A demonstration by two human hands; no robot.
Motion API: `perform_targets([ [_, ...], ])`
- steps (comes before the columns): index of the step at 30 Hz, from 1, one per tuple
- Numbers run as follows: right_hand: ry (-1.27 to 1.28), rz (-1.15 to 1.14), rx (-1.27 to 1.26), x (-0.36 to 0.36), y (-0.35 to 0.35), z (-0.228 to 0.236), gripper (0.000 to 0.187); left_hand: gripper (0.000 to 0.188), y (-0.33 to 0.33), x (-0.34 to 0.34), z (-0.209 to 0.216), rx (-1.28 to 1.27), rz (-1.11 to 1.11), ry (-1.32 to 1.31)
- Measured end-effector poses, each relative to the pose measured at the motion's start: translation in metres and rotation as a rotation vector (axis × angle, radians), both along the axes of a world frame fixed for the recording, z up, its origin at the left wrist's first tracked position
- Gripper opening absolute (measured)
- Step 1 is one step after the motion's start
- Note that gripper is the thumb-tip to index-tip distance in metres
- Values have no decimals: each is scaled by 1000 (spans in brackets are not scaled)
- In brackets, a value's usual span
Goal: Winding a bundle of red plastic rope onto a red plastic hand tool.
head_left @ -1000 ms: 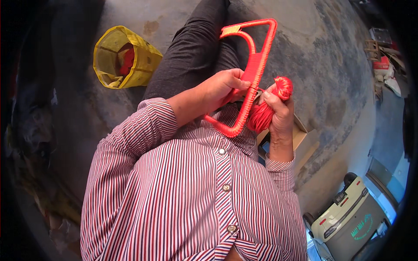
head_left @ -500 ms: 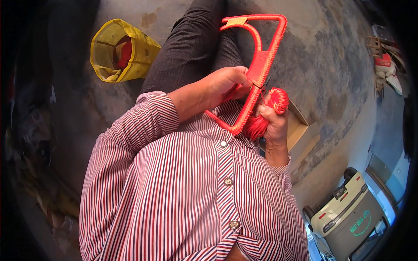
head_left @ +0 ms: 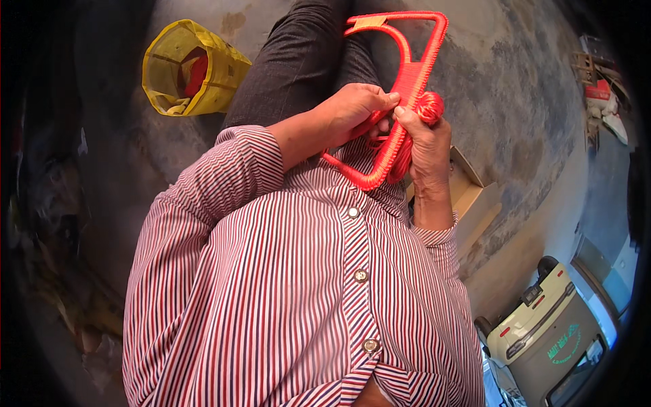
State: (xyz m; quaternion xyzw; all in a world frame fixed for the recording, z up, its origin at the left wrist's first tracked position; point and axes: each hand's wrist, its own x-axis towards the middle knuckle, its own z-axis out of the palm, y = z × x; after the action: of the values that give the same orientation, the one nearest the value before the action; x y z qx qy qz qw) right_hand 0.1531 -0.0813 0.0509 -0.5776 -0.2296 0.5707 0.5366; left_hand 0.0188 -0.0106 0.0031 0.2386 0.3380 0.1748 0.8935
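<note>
A red cord-wrapped frame [head_left: 409,80] with rounded corners leans across my lap. Close-wound red cord fills a panel by its middle, and a bare tan patch [head_left: 370,22] shows at the far end. My left hand [head_left: 354,110] is closed on the inner side of the frame, thumb and forefinger pinched at the panel's near edge. Against the outer bar, my right hand [head_left: 427,144] grips a bundle of red cord [head_left: 430,107]; its thumb presses on the bar. The bundle's looped end sticks out above the fist, and more strands hang behind the frame. Some fingertips are hidden.
A yellow bin-like bag [head_left: 224,80] with red and pale scraps stands on the concrete floor at the left. An open cardboard box [head_left: 469,186] is near my right forearm. Beyond it, at the lower right, is a beige vehicle [head_left: 542,325]. Clutter [head_left: 603,102] lies far right.
My right hand has moved up and left to the bar, with the cord bundle in it. The frame and my left hand have shifted slightly up in view.
</note>
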Motion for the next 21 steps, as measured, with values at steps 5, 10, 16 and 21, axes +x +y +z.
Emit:
perform_targets([
  [5, -73, -35, -3, -2, -13, -10, 11, 26, -5, 2, -6, 33, -1, 51],
  [10, -15, -88, 62, 16, -33, -15, 15, 18, -5, 8, -3, -19, 28, -122],
  [16, -54, 46, 124, 43, -39, -10, 11, 6, -2, 8, -12, 29, -32, -167],
  [21, -67, 22, 77, 52, -38, -5, 14, 8, 1, 3, -9, -3, -43, -177],
])
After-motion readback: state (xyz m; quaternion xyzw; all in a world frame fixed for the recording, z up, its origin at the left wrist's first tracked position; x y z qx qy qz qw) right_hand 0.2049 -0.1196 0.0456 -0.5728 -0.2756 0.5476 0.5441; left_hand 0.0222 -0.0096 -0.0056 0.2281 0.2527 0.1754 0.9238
